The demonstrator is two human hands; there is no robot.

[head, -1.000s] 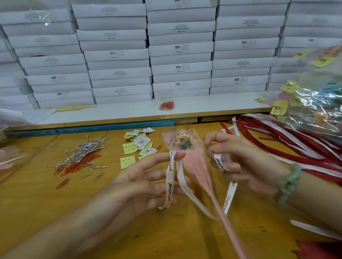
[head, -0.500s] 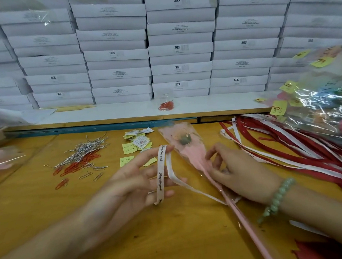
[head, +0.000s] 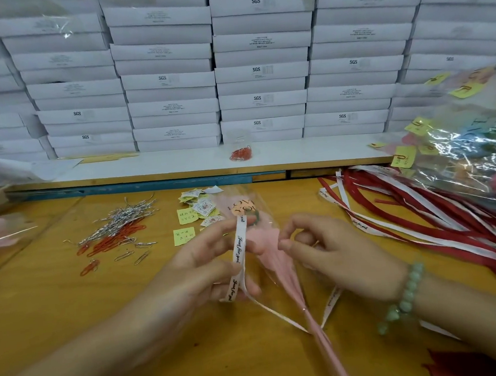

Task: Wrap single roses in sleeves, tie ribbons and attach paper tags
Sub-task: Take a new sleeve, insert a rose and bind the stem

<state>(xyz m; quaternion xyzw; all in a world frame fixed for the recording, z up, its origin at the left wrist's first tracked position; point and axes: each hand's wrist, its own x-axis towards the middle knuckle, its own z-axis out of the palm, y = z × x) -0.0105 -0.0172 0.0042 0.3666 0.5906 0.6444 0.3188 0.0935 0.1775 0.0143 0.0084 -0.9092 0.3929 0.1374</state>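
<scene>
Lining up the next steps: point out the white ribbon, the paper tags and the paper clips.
white ribbon (head: 239, 244), head view, printed upright stretch
paper tags (head: 203, 208), head view, white tag mid-pile
paper clips (head: 123, 221), head view, middle of the pile

Bare table (head: 50, 310) lies open at left front, while clips (head: 115, 229), tags (head: 196, 211), ribbons (head: 429, 220) and, seemingly, bagged roses (head: 474, 153) crowd the far side and right.

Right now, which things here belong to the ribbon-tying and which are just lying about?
In the job: rose in its sleeve; ribbon, pinched by the left hand; right hand at the sleeve.
Lying about: paper clips; tags; spare ribbons; clip jar; wrapped roses; boxes.
</scene>
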